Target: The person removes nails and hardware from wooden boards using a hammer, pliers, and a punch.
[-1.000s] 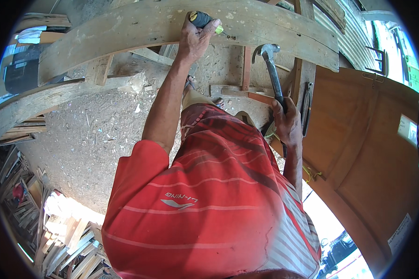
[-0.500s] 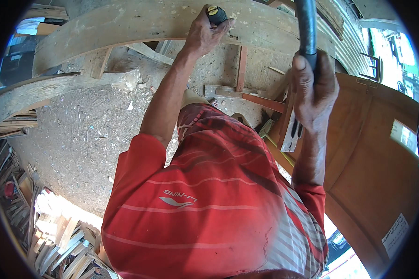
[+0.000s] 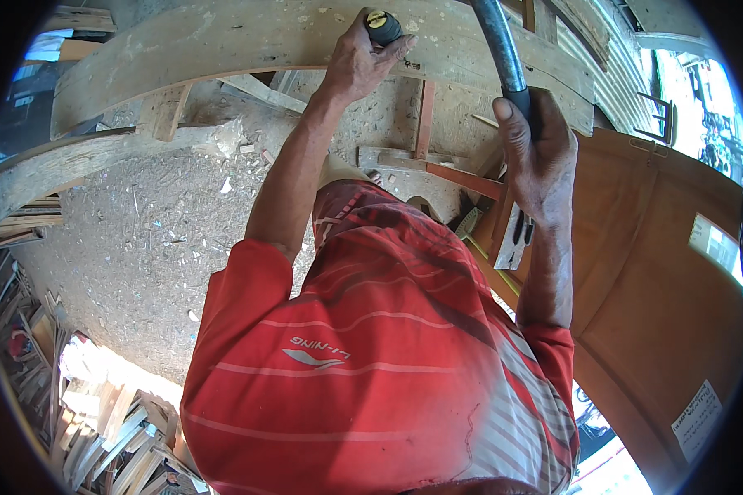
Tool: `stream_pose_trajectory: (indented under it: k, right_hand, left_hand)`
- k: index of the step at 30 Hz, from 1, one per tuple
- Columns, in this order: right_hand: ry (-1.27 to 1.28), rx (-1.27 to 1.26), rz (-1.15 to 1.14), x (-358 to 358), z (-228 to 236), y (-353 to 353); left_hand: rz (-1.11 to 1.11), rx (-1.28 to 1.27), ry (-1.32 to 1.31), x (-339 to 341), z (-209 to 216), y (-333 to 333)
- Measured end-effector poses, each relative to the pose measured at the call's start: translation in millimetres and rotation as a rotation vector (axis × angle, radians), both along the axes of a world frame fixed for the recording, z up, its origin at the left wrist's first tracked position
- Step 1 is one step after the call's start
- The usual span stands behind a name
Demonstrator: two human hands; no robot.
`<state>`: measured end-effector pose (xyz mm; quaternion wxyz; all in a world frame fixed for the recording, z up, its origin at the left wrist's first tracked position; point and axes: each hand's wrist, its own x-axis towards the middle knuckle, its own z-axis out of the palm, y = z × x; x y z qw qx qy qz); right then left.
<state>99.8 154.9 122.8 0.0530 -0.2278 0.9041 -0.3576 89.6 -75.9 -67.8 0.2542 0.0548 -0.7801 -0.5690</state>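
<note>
My left hand [image 3: 357, 68] is closed around the black handle of what looks like a chisel [image 3: 382, 27], its yellow butt facing up. The blade is hidden beneath the hand, over a long pale wooden plank [image 3: 198, 45]. On the right, my right hand [image 3: 546, 161] grips the black end of what looks like a hammer [image 3: 502, 51]. Its shiny metal shaft slants up and left above the plank, and its head lies beyond the upper edge of the picture.
Another board [image 3: 82, 169] lies at the left, near a wooden leg [image 3: 165, 111]. A large brown panel [image 3: 636, 264] stands at the right. Scrap wood [image 3: 120, 445] is heaped at the lower left. Chips litter the ground [image 3: 173, 239], and a reddish wooden strut [image 3: 462, 180] sits below the plank.
My right hand has come down slightly and to the left, tilting the hammer shaft further left. My left hand stays on the chisel, almost unmoved.
</note>
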Motion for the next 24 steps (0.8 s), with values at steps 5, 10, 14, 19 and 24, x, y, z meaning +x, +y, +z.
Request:
stream_pose_trajectory:
  k: [5, 10, 14, 19, 24]
  right_hand:
    - [0.047, -0.046, 0.024, 2.4, 9.8, -2.7]
    - [0.014, 0.017, 0.122, 0.8, -6.9, 5.7]
    - [0.15, 0.407, 0.295, -18.4, -33.6, 14.4]
    - [0.096, 0.076, 0.22, -11.7, 27.1, -13.2]
    - [0.152, -0.267, 0.278, -21.8, 14.5, -15.1]
  left_hand:
    - [-0.016, 0.022, -0.076, 4.2, 12.1, 16.0]
    - [-0.035, -0.052, -0.098, 0.6, 20.1, 21.8]
    - [-0.078, -0.04, -0.035, -1.6, -11.1, 14.8]
    - [-0.046, 0.096, -0.018, 2.8, 2.8, 16.8]
    - [-0.079, 0.13, 0.012, 1.6, -4.1, 14.9]
